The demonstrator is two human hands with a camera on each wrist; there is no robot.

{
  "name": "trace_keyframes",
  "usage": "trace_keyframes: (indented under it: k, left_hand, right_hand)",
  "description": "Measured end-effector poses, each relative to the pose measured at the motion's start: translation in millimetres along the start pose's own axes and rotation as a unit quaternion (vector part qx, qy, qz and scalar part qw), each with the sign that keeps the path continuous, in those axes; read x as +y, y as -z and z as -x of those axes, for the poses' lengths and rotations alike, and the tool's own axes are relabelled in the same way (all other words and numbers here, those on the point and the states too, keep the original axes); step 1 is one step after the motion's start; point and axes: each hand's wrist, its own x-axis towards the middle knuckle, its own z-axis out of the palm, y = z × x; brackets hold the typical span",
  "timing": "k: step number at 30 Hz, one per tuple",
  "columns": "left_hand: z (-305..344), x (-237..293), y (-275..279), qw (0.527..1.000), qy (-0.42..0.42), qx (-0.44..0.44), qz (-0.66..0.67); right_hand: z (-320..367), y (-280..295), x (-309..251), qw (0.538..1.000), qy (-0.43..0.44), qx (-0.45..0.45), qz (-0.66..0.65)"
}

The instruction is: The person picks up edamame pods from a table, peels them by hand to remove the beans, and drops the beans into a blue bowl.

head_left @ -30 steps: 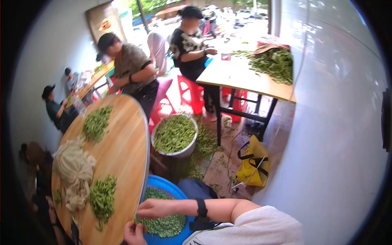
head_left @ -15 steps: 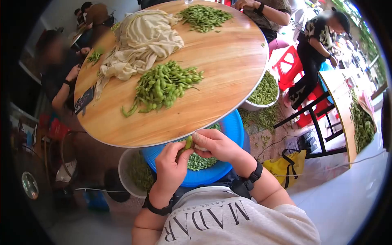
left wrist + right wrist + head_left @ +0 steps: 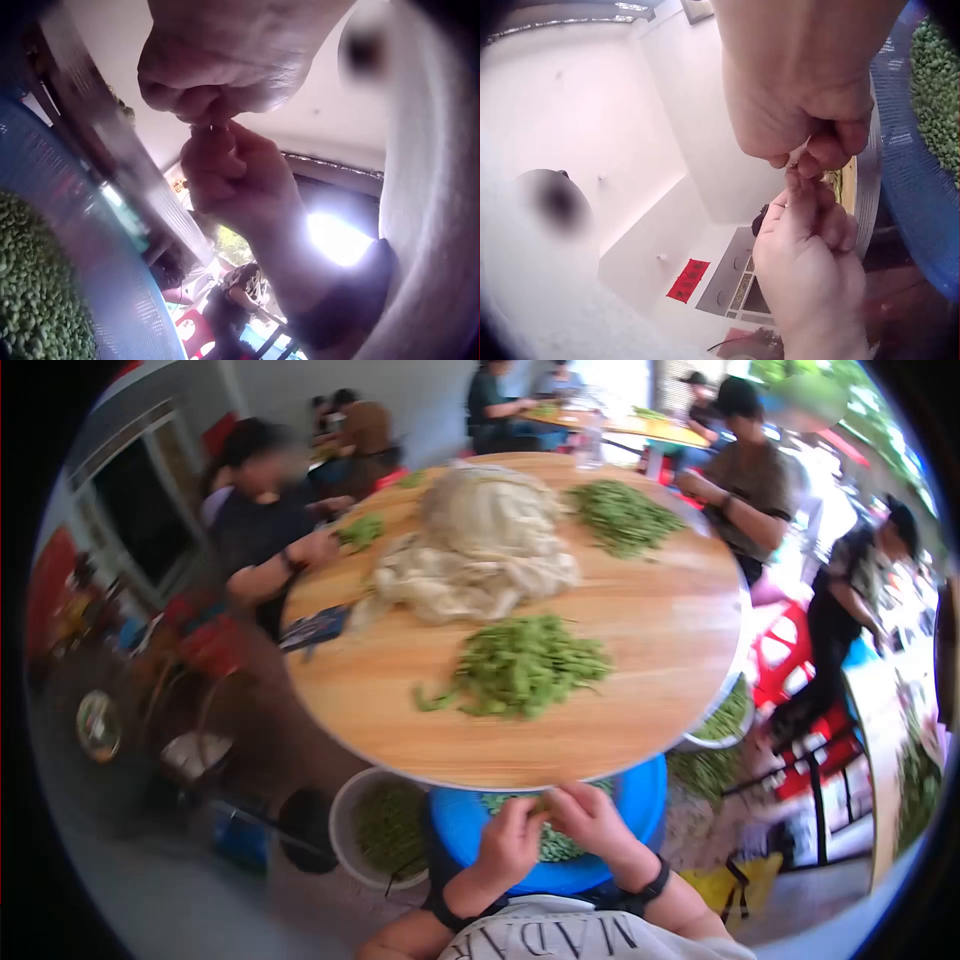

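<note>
In the head view both hands meet over the near side of a blue basket point(image 3: 652, 805), just off the round table's edge. The left hand point(image 3: 508, 845) pinches a green edamame pod point(image 3: 541, 809) between thumb and fingers. Against its other end, the right hand point(image 3: 592, 825) has curled fingers and a thumb pinching the pod. Fingers cover most of the pod in both wrist views, where the fingertips of the two hands touch. Shelled green beans point(image 3: 939, 97) fill the basket. On the table in front lies a heap of edamame pods point(image 3: 530, 665).
A cream cloth point(image 3: 490, 550) is bunched on the round table point(image 3: 400, 730), near a phone-like dark object point(image 3: 315, 628) and another pod heap point(image 3: 625, 517). A pale bucket point(image 3: 345, 830) stands left of the basket. Several people sit around; a yellow bag point(image 3: 755, 880) lies right.
The head view has swung from the right side of the room toward the table. Both hands stay together over the basket; the pod, plainly visible half a second ago, is now mostly covered by fingers.
</note>
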Motion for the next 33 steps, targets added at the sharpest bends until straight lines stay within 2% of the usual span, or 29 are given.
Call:
trace_keyframes:
  k: [1,3,5,7,10,13,14,17,18,21,22,25,27,29,32,33]
  left_hand:
    - [2.0,-2.0,-4.0,0.999,0.020,-0.020,0.030]
    - [2.4,-3.2,-10.3,0.997,0.001,0.016,0.080]
    - [9.3,-3.4,-14.5,0.993,-0.003,0.034,0.111]
    - [12.7,-4.2,-13.1,0.987,0.073,0.002,0.142]
    - [18.8,-13.4,-29.3,0.994,-0.022,0.054,0.088]
    - [11.5,-28.5,-22.0,0.979,0.068,-0.030,0.189]
    - [12.7,-26.6,-28.1,0.991,0.005,0.021,0.130]
    - [15.8,-69.7,-26.2,0.980,0.096,-0.020,0.171]
    - [14.1,-62.7,-26.5,0.978,0.119,-0.008,0.169]
    - [7.2,-52.0,-16.5,0.890,0.346,-0.058,0.291]
    - [3.5,-34.7,-7.3,0.858,0.368,-0.124,0.337]
    - [12.2,-32.2,2.1,0.882,0.331,-0.201,0.268]
    - [28.6,-5.1,-6.7,0.928,0.265,-0.188,0.181]
    - [31.9,-1.7,-9.4,0.931,0.245,-0.174,0.208]
    - [27.4,-10.3,-3.5,0.874,0.348,-0.165,0.297]
    - [26.2,-9.0,-3.2,0.867,0.354,-0.171,0.304]
  right_hand:
    - [2.1,-0.1,1.8,0.999,0.011,0.025,0.027]
    - [0.9,-2.7,14.6,0.993,0.084,0.058,0.066]
    - [5.6,-7.1,20.7,0.973,0.196,0.088,0.081]
    - [8.9,-6.9,18.6,0.989,0.119,0.061,0.067]
    - [18.3,-4.7,26.5,0.981,0.153,0.078,0.086]
    - [14.6,-5.6,46.3,0.971,0.185,0.102,0.113]
    - [14.3,-5.1,48.3,0.967,0.197,0.112,0.113]
    - [19.2,-5.4,52.3,0.961,0.216,0.115,0.129]
    - [20.6,-4.2,54.3,0.960,0.216,0.105,0.146]
    - [27.2,6.6,57.6,0.961,0.222,0.039,0.158]
    - [31.0,11.4,57.6,0.962,0.224,0.009,0.155]
    - [37.3,19.5,56.8,0.971,0.174,-0.048,0.159]
    - [33.0,25.7,54.4,0.970,0.079,-0.003,0.231]
    - [31.5,26.0,48.7,0.973,0.124,0.011,0.194]
    - [25.4,21.6,45.1,0.970,0.125,-0.038,0.205]
    - [24.9,22.8,43.9,0.975,0.119,-0.043,0.185]
